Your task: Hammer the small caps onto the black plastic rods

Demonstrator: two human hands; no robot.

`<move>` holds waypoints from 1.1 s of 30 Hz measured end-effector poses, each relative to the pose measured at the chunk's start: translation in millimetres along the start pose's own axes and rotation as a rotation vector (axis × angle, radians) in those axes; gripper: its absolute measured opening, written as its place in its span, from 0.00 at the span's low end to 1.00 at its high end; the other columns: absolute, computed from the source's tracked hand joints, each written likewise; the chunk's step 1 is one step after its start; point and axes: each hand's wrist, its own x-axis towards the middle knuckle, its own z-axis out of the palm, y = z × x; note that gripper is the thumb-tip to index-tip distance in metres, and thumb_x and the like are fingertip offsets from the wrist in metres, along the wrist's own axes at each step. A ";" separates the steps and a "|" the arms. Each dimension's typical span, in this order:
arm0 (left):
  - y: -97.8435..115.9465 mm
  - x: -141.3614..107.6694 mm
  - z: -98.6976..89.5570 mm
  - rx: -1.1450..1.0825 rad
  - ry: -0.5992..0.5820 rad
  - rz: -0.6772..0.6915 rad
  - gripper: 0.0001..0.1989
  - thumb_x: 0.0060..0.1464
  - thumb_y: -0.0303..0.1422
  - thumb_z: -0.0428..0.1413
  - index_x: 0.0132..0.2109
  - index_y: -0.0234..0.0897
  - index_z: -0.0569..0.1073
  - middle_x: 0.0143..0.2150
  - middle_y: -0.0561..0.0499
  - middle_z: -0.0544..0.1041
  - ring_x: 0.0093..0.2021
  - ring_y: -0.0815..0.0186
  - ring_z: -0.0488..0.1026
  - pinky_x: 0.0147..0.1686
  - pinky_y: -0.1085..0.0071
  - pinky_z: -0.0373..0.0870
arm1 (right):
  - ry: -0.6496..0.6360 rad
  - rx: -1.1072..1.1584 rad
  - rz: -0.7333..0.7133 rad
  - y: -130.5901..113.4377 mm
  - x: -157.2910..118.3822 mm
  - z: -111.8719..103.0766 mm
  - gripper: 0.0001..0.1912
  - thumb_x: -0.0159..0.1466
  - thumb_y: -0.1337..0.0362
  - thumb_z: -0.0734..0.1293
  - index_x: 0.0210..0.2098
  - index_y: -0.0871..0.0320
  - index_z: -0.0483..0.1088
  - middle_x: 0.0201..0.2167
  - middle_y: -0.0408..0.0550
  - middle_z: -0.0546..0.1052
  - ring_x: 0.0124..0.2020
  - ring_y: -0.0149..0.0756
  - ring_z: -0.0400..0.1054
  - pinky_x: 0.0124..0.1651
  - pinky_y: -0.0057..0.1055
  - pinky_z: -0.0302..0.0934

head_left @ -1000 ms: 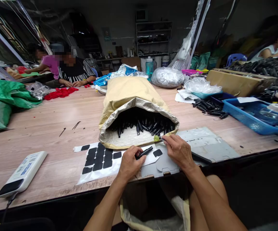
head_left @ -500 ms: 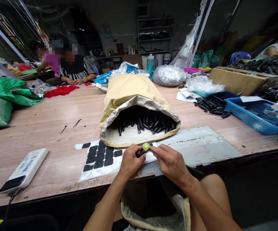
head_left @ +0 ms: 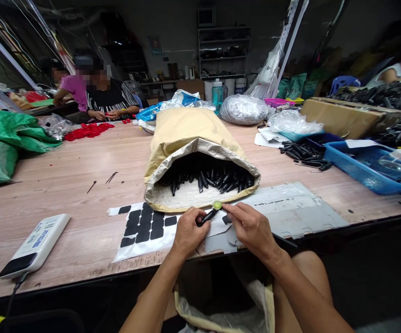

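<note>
A slim black tapered handle with a round yellow-green end is pinched in my left hand, tilted up to the right. The index fingertip of my right hand touches the yellow-green end; its other fingers are curled, and what they hold, if anything, is hidden. A small black patch shows beside those fingers; I cannot tell if they grip it. Left of my hands lies a white backing sheet with black rounded-square stickers. Beyond it, an open tan sack holds many black tapered pieces.
A grey board lies right of the sheet, with a blue tray beyond. A white power bank rests at left. Another open sack is at my lap. Co-workers sit across the table and at far right.
The black handle's yellow-green end has shifted slightly up and right, and more of the handle shows. My right hand has moved a little right. A co-worker across the table now holds something red.
</note>
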 end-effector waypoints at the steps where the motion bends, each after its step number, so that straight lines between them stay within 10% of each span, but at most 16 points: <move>1: -0.5 -0.2 0.0 -0.005 0.002 -0.001 0.07 0.48 0.27 0.58 0.37 0.37 0.76 0.30 0.55 0.68 0.32 0.67 0.67 0.35 0.70 0.62 | 0.030 -0.008 0.016 3.5 2.3 -1.1 0.18 0.71 0.67 0.59 0.55 0.50 0.73 0.40 0.45 0.78 0.43 0.34 0.72 0.48 0.27 0.63; 12: -1.6 -0.1 -1.5 -0.049 0.000 -0.054 0.11 0.46 0.26 0.55 0.39 0.39 0.73 0.32 0.54 0.67 0.35 0.65 0.67 0.35 0.71 0.63 | 0.014 -0.276 0.074 57.8 14.0 4.2 0.11 0.67 0.67 0.64 0.46 0.51 0.77 0.37 0.46 0.77 0.42 0.39 0.67 0.46 0.31 0.58; 26: -7.6 -0.5 -0.4 -0.079 -0.008 -0.054 0.11 0.46 0.25 0.56 0.39 0.40 0.73 0.34 0.54 0.69 0.36 0.65 0.67 0.34 0.72 0.64 | -0.022 -0.293 0.119 55.9 10.9 5.0 0.11 0.68 0.64 0.64 0.47 0.51 0.76 0.39 0.46 0.76 0.42 0.39 0.65 0.46 0.32 0.56; 33: 24.7 -25.4 -18.9 -0.199 -0.164 0.050 0.05 0.51 0.33 0.61 0.36 0.39 0.76 0.30 0.53 0.72 0.29 0.67 0.65 0.29 0.72 0.62 | -0.013 -0.269 0.128 56.6 11.2 4.8 0.11 0.67 0.64 0.64 0.46 0.50 0.76 0.38 0.45 0.76 0.42 0.38 0.65 0.43 0.31 0.56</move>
